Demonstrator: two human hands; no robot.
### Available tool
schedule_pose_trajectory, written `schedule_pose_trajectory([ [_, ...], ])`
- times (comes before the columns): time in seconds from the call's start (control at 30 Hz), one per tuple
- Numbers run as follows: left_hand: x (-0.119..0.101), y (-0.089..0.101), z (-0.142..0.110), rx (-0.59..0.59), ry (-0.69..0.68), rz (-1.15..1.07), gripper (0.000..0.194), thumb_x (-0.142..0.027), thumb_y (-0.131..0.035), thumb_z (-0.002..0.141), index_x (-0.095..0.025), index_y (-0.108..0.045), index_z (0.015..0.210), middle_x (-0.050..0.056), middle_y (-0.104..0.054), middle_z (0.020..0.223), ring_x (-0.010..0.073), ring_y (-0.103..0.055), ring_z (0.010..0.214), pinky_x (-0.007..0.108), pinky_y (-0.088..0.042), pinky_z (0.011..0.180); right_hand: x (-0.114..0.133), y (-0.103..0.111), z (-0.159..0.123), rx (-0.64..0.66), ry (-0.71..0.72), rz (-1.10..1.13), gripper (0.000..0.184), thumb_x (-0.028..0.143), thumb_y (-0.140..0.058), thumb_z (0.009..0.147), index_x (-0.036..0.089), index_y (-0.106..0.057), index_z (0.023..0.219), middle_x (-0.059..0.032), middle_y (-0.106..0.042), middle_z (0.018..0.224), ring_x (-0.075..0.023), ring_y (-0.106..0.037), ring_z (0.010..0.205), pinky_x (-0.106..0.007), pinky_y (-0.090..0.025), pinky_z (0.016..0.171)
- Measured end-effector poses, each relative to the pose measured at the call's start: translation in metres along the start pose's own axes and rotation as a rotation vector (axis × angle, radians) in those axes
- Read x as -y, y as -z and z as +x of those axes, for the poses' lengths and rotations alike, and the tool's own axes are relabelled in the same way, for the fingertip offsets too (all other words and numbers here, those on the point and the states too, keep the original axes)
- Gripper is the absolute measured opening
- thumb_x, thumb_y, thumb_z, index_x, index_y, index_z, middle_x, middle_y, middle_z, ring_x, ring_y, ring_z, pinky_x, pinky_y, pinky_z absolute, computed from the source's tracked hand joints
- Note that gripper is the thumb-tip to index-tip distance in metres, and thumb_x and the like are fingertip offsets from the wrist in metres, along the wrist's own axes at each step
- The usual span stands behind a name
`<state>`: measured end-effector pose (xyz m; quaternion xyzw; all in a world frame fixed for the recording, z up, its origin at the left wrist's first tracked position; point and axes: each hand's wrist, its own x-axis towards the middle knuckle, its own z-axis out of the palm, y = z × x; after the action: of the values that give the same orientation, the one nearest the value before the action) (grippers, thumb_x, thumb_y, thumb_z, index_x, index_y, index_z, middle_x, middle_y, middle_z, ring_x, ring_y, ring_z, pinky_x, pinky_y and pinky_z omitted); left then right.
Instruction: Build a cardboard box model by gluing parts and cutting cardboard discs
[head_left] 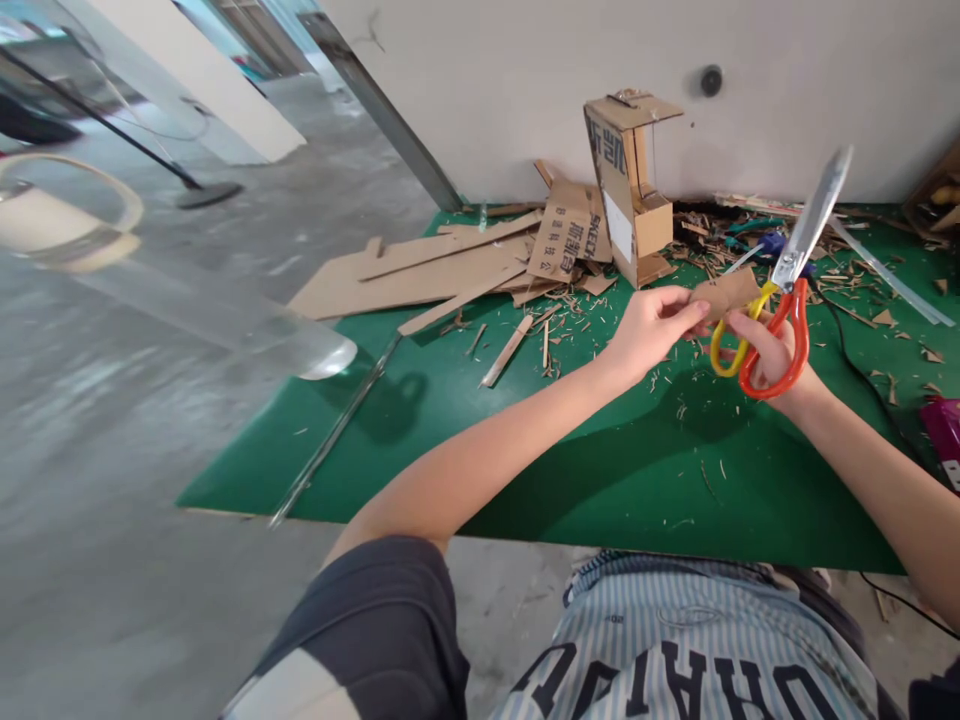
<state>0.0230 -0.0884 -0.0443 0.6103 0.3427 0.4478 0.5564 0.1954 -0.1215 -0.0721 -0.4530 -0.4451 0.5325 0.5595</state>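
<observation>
above the green bench (247, 470), toward its far edge and right of its middle, a small cardboard piece (724, 295) is held between two hands. the left hand (660, 325) pinches its left end between thumb and fingers. the right hand (780, 350) is curled through the looped handles of the scissors (787, 272), its thumb reaching to the piece's lower right side; whether that thumb presses on it, one cannot tell. the piece's long axis runs roughly along the bench's near edge, its right end a little higher in view, just beside the yellow handle. the blades lie together and point away across that axis, up toward the wall (510, 90), so the piece sits left of the handles and off the blades, within reach of both hands.
</observation>
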Motion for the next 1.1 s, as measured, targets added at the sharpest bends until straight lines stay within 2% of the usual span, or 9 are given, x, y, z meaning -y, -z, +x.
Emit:
schedule_pose_trajectory([
  [0.13, -0.008, 0.018, 0.013, -0.140, -0.063, -0.054, 0.019, -0.030, -0.072, 0.091, -0.015, -0.069, 0.081, 0.002, -0.073, 0.075, 0.0103, -0.071, 0.070, 0.024, -0.058, 0.073, -0.001, 0.020, 0.008, -0.035, 0.043, -0.304, 0.062, 0.086, -0.056, 0.078, 0.024, -0.062, 0.084, -0.0082, -0.062, 0.102, -0.0244, -0.063, 0.094, -0.045, -0.060, 0.076],
  [0.23, -0.016, 0.033, 0.023, -0.213, -0.113, -0.061, 0.018, -0.031, -0.071, 0.092, -0.015, -0.068, 0.082, 0.001, -0.073, 0.077, 0.0099, -0.073, 0.072, 0.023, -0.058, 0.073, 0.001, 0.032, 0.012, 0.059, 0.182, -0.596, 0.062, 0.085, -0.049, 0.083, 0.024, -0.061, 0.083, -0.0101, -0.057, 0.102, -0.0285, -0.058, 0.102, -0.053, -0.056, 0.089],
  [0.33, -0.024, 0.045, 0.029, -0.303, -0.136, -0.062, 0.019, -0.032, -0.071, 0.092, -0.017, -0.066, 0.082, 0.001, -0.073, 0.077, 0.0096, -0.073, 0.074, 0.021, -0.057, 0.072, 0.004, 0.035, 0.011, 0.187, 0.305, -0.730, 0.058, 0.081, -0.046, 0.088, 0.025, -0.058, 0.078, -0.0106, -0.053, 0.094, -0.0341, -0.052, 0.117, -0.058, -0.051, 0.102],
  [0.5, -0.031, 0.048, 0.031, -0.357, -0.159, -0.103, 0.016, -0.030, -0.071, 0.091, -0.018, -0.067, 0.081, 0.001, -0.074, 0.078, 0.0097, -0.074, 0.078, 0.019, -0.057, 0.071, 0.006, 0.028, 0.006, 0.307, 0.367, -0.800, 0.051, 0.076, -0.050, 0.089, 0.027, -0.056, 0.077, -0.0116, -0.052, 0.092, -0.0349, -0.045, 0.128, -0.053, -0.049, 0.110],
  [0.77, -0.026, 0.042, 0.029, -0.334, -0.155, -0.050, 0.020, -0.036, -0.072, 0.090, -0.018, -0.068, 0.082, 0.002, -0.075, 0.080, 0.0105, -0.073, 0.076, 0.021, -0.057, 0.072, 0.004, 0.023, 0.002, 0.314, 0.359, -0.796, 0.048, 0.073, -0.049, 0.092, 0.027, -0.055, 0.078, -0.0121, -0.055, 0.089, -0.0335, -0.044, 0.133, -0.052, -0.046, 0.115],
  [0.93, -0.025, 0.041, 0.027, -0.313, -0.187, -0.064, 0.022, -0.039, -0.073, 0.089, -0.018, -0.068, 0.082, 0.004, -0.075, 0.082, 0.0132, -0.074, 0.078, 0.026, -0.059, 0.075, 0.003, 0.023, 0.000, 0.320, 0.339, -0.799, 0.049, 0.074, -0.049, 0.091, 0.026, -0.056, 0.082, -0.0140, -0.055, 0.093, -0.0347, -0.042, 0.137, -0.053, -0.047, 0.114],
  [1.1, -0.024, 0.034, 0.024, -0.321, -0.154, -0.053, 0.025, -0.039, -0.073, 0.088, -0.018, -0.063, 0.077, 0.003, -0.072, 0.078, 0.0162, -0.076, 0.086, 0.028, -0.060, 0.079, 0.004, 0.021, 0.000, 0.323, 0.344, -0.786, 0.049, 0.074, -0.053, 0.089, 0.026, -0.057, 0.081, -0.0138, -0.055, 0.093, -0.0351, -0.043, 0.135, -0.053, -0.049, 0.111],
])
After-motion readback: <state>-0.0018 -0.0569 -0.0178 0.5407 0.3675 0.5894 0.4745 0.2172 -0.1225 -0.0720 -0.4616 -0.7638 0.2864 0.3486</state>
